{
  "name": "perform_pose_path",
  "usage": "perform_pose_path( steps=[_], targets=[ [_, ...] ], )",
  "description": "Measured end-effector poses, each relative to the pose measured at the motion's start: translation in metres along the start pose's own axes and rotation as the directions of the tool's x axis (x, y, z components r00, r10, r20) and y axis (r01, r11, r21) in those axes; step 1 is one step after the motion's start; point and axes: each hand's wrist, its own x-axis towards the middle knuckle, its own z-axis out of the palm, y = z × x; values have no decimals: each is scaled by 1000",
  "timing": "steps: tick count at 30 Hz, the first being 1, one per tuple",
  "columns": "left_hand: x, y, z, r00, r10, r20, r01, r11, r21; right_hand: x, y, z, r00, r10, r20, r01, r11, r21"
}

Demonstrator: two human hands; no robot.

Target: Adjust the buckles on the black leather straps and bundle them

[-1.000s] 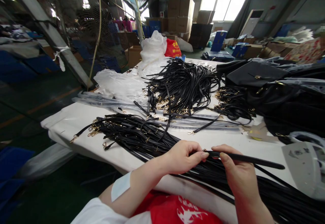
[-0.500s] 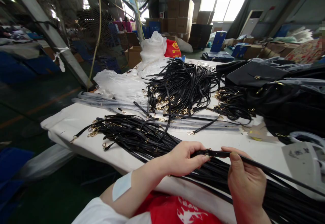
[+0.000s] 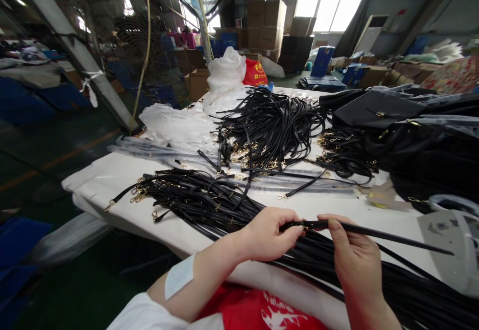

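Gripping a black strap (image 3: 396, 237) in closed pinches, by its gold-toned buckle (image 3: 305, 225) in the left hand (image 3: 275, 234) and farther along in the right hand (image 3: 357, 260), now brought nearer the left; suggesting close buckle work, above a strap bundle (image 3: 194, 195) on a white-covered table (image 3: 101, 170).

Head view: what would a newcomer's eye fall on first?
The tangled heap of thin black straps with gold metal clips, midway across the white-covered table. Then the bright red, yellow-printed bundle beyond, beside bunched white plastic. Nearest, the left hand and right hand hold one slim black strap between them.
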Motion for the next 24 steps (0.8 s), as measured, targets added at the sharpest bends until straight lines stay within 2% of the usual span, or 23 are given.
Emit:
perform_pose_path(
  steps=[7,17,20,24],
  targets=[
    [4,-5,5,994,61,-90,-50,992,116,1,-4,2,997,-66,28,65,998,17],
    [3,-6,7,995,-1,-105,19,985,172,-1,-1,1,984,-138,110,133,990,50],
    [5,-4,6,994,-7,-111,35,967,252,1,-2,3,963,-217,161,218,976,16],
    [5,2,11,989,-9,-150,70,910,408,-4,-18,7,924,-330,195,353,931,-95]
  ],
)
